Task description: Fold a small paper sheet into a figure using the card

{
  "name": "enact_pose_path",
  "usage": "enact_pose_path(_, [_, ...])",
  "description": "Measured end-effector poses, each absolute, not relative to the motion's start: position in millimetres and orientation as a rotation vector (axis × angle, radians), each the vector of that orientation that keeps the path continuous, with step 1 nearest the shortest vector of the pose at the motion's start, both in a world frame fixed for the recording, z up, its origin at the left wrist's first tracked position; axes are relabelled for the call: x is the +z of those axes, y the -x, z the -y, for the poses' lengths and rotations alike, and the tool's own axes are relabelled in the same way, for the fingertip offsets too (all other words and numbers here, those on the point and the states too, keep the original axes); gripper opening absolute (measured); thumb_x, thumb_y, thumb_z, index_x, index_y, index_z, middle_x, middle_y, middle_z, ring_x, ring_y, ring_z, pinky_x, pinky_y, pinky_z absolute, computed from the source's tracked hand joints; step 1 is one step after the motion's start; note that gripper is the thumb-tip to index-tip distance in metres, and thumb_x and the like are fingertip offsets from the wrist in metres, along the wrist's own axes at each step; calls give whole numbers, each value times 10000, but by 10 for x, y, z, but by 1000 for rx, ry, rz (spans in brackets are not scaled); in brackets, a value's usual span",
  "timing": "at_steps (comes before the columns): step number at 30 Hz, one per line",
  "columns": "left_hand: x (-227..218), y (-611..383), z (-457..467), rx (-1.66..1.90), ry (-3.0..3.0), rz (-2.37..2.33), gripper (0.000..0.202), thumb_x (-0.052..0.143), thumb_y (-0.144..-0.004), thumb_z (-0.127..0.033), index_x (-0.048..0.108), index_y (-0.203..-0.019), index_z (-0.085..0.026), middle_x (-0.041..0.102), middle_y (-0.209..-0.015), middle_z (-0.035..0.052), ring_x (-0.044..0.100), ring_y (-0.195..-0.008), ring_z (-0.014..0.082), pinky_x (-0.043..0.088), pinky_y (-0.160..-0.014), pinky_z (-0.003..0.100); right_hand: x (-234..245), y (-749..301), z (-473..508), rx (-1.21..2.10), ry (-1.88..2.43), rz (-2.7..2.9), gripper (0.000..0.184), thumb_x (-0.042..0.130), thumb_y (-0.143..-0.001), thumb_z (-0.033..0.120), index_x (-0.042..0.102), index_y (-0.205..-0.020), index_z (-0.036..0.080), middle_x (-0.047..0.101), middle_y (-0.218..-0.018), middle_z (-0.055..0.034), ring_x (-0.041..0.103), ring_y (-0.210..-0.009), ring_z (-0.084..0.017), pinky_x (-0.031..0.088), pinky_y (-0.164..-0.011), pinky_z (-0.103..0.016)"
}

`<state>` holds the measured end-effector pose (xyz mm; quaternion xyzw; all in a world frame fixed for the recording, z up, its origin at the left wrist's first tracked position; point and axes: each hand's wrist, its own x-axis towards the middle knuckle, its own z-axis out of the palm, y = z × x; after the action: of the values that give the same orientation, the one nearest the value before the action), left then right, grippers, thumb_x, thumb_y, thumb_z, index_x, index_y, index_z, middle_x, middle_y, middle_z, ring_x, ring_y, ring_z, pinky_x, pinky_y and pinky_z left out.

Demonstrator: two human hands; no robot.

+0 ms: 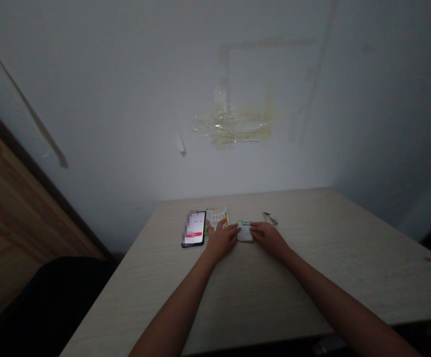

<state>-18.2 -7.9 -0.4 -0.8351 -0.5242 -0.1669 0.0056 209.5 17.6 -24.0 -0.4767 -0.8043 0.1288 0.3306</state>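
Note:
A small, flat white-and-green packet lies on the table between my two hands, its print too small to read. At its left edge are the index finger and thumb of my left hand, with the other fingers spread over toward a printed booklet. From the opposite side my right hand grips the packet's right edge, fingers bent together. The booklet, colourful with rows of small pictures, lies flat just beyond my left hand, which partly covers it. Beside it on the left is a black phone with a lit screen.
A small torn-looking green-and-clear scrap lies beyond my right hand. The pale wooden table meets a grey wall patched with peeling tape. A black chair-like shape stands left, below a wooden panel.

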Motion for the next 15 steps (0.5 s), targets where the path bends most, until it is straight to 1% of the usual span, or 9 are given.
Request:
enact_pose_path(4, [14, 182, 88, -508, 2621, 1647, 368, 443, -950, -386, 539, -1298, -453, 562, -1400, -41, 317, -1396, 331, -81, -1005, 824, -225, -2086, -181, 335, 1260, 2123, 238, 582, -860, 283, 755, -1013, 224, 693, -1185, -96, 629, -1110, -237, 443, -1030, -420])
enact_pose_path(9, [22, 184, 83, -509, 2632, 1659, 362, 448, -947, -384, 549, -1288, -453, 562, -1400, -40, 313, -1396, 335, -83, -999, 827, -185, -2070, -157, 337, 1248, 2122, 229, 580, -863, 267, 760, -994, 216, 686, -1189, -98, 623, -1107, -231, 443, -1027, -411])
enact_pose_path(12, [14, 166, 77, -518, 2609, 1670, 351, 451, -946, -372, 559, -1270, -452, 572, -1389, -50, 341, -1378, 326, -72, -997, 834, -157, -2067, -136, 358, 1240, 2097, 227, 575, -865, 251, 762, -982, 202, 692, -1160, -102, 633, -1069, -221, 455, -1011, -388])
enact_pose_path(15, [15, 125, 81, -532, 2573, 1695, 325, 450, -948, -389, 586, -1241, -426, 594, -1363, -43, 379, -1347, 326, -59, -997, 838, -145, -2074, -130, 387, 1232, 2083, 224, 570, -865, 237, 764, -970, 208, 701, -1122, -96, 642, -1031, -214, 468, -988, -378])
